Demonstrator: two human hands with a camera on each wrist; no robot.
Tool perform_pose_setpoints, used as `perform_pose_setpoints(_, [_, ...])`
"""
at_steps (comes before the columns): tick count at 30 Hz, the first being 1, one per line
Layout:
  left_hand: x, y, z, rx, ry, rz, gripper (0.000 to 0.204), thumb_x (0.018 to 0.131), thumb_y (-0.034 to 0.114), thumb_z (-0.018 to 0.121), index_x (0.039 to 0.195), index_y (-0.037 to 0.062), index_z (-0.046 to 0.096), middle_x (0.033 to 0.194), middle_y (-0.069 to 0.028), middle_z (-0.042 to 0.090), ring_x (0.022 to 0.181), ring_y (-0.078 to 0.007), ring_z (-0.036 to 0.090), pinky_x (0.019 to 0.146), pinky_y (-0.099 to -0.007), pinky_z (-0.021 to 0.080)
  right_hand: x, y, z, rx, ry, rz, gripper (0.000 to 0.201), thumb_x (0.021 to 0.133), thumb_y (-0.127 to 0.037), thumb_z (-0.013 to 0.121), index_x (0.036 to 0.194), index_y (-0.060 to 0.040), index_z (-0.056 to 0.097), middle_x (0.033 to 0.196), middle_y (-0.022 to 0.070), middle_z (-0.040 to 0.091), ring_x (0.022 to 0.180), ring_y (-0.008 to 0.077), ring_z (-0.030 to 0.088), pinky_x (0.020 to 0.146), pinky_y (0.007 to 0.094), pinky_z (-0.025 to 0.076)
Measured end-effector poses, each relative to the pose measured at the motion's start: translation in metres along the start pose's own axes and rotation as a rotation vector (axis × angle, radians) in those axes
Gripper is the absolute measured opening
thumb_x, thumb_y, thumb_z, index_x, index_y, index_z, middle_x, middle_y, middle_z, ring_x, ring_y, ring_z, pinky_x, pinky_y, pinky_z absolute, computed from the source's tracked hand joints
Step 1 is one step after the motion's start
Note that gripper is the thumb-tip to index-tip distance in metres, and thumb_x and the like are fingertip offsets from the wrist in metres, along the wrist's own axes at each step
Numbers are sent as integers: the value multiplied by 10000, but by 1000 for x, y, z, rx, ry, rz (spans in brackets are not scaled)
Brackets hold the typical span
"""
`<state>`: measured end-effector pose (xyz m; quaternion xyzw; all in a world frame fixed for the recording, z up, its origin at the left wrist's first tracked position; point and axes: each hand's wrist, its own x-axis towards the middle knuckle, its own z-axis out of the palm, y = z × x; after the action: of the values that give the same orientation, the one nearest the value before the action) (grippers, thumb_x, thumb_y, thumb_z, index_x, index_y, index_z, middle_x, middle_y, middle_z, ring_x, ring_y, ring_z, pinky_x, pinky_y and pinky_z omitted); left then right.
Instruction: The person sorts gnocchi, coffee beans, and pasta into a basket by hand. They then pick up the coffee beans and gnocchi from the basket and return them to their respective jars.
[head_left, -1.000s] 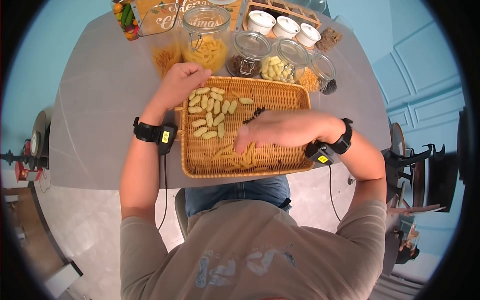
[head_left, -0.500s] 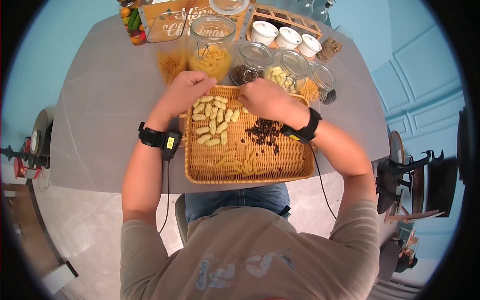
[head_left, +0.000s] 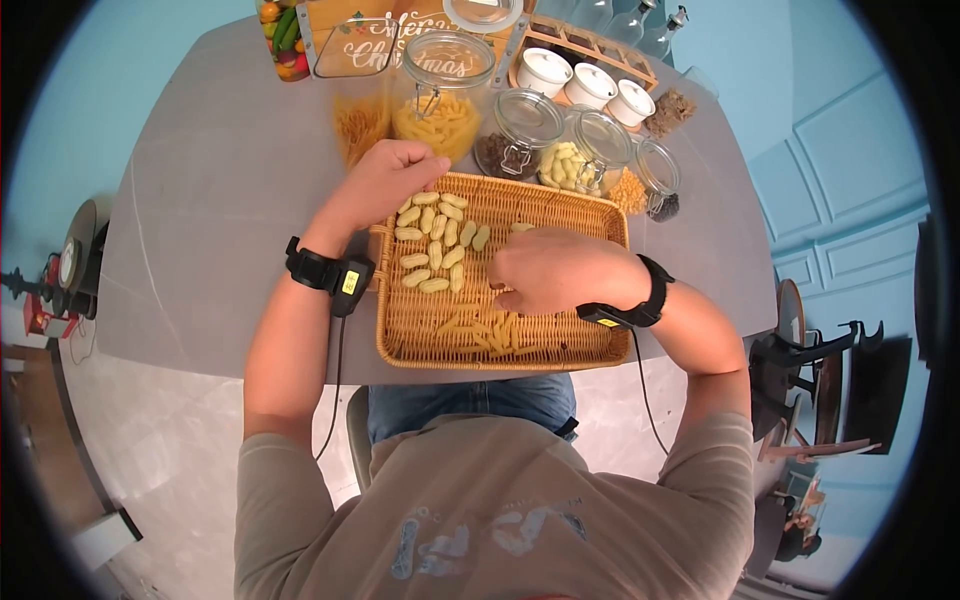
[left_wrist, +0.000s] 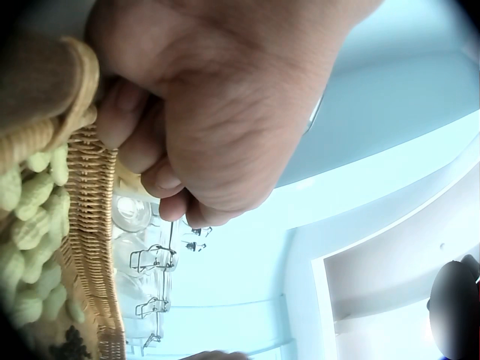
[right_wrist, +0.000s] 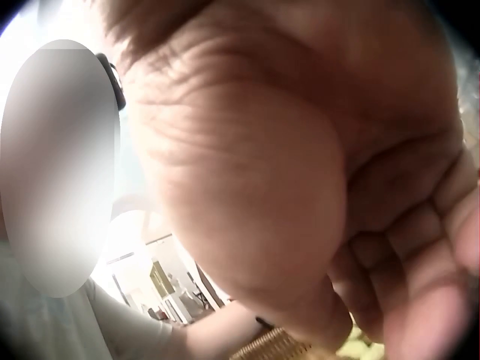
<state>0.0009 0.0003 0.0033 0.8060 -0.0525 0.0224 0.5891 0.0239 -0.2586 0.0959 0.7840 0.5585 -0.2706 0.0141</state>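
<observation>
In the head view, the left hand point(head_left: 388, 185) grips the back-left corner of the wicker basket point(head_left: 384, 330). Its fingers are curled beside the rim in the left wrist view. The right hand point(head_left: 570, 270) hangs palm down over the basket's right half, thumb apart from loosely bent fingers; nothing shows in its palm point(right_wrist: 240, 172). It covers the dark beans in the head view, while a dark cluster point(left_wrist: 71, 345) shows in the left wrist view. Unshelled peanuts point(head_left: 436, 254) lie at the basket's left, and penne pieces point(head_left: 490, 330) near its front.
Behind the basket stand a pasta jar point(head_left: 440, 115), a jar of dark contents point(head_left: 507, 155), a peanut jar point(head_left: 572, 165) and a jar of orange kernels point(head_left: 628, 190). White lidded pots point(head_left: 590, 85) and a wooden sign point(head_left: 350, 35) stand farther back.
The right hand went from over the beans to the basket's back rim, then came back above the beans. The left hand has kept its place at the corner. The head view has shifted slightly.
</observation>
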Motion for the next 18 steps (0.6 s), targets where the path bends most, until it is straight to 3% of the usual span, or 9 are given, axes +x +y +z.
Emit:
perform_pose_setpoints(2, [1,-3,0,-5,6,5,434,1085,317,710,778,15,656,693,46,568,683,-54,493,634,-285,429,3,-1,-17,65,98,-66,236,972,-214,728,952,14,787,831,226,744,822,445,740,766,507,596])
perform_pose_setpoints(4, [2,-9,2,-9,11,28,435,1086,316,708,775,17,650,698,51,570,686,-50,493,635,-282,428,8,-1,-50,91,491,-57,260,973,-238,739,962,19,779,879,218,754,831,437,745,779,497,598])
perform_pose_setpoints(6, [1,-7,2,-22,-3,9,435,1087,311,710,772,18,647,697,55,568,684,-48,490,634,-279,427,27,2,-92,43,773,-96,325,971,-283,720,1000,37,773,871,293,732,828,461,743,746,505,595])
perform_pose_setpoints(9, [-1,-1,0,-23,-7,-6,430,1086,305,714,772,19,648,696,59,566,681,-47,488,634,-276,426,72,32,-122,-190,894,-192,410,1006,-348,741,919,52,736,818,226,721,740,387,719,735,467,564])
perform_pose_setpoints(12, [0,-1,1,-33,-6,-6,425,1084,302,721,772,23,652,692,65,563,673,-44,485,619,-273,415,90,23,-160,-247,221,52,486,991,-449,759,952,36,756,862,200,763,784,327,750,751,443,570])
perform_pose_setpoints(15, [1,-4,-1,-38,-18,-4,421,1084,305,721,778,23,659,694,65,570,671,-40,488,611,-268,408,122,31,-172,-120,-136,141,544,944,-523,796,1097,-1,808,1020,167,814,894,274,777,820,399,594])
perform_pose_setpoints(18, [0,-8,1,-47,-16,4,419,1084,305,720,781,21,667,697,62,581,671,-38,493,609,-266,406,150,55,-175,69,-325,165,633,909,-561,829,1250,-27,812,1190,157,809,1020,259,778,896,344,597])
